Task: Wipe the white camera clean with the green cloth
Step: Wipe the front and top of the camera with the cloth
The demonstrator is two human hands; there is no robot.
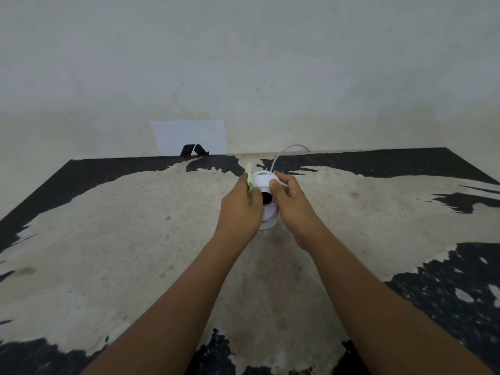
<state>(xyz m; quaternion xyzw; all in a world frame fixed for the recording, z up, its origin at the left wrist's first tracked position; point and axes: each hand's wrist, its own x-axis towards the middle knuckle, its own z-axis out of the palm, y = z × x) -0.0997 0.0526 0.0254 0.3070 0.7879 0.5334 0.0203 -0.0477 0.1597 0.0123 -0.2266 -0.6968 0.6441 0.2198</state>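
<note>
The left hand (pixel 239 205) is closed around a folded green cloth (pixel 249 176), pressing it against the left side of the white camera (pixel 266 196), with a strip of cloth sticking up above the knuckles. The right hand (pixel 290 201) grips the camera's rounded head from the right, thumb on the front and fingers curled behind. The camera stands upright on the desk (pixel 135 239), its long axis vertical, its dark lens facing back toward the person. It sits toward the desk's far edge, where a white cable (pixel 284 151) runs from behind the camera up toward the wall (pixel 243 63). To the camera's left and right the worn desk surface lies bare out to both side edges, and open surface also stretches nearer the person. Left of the camera, a white sheet (pixel 189 136) with a black mark leans against the wall.
</note>
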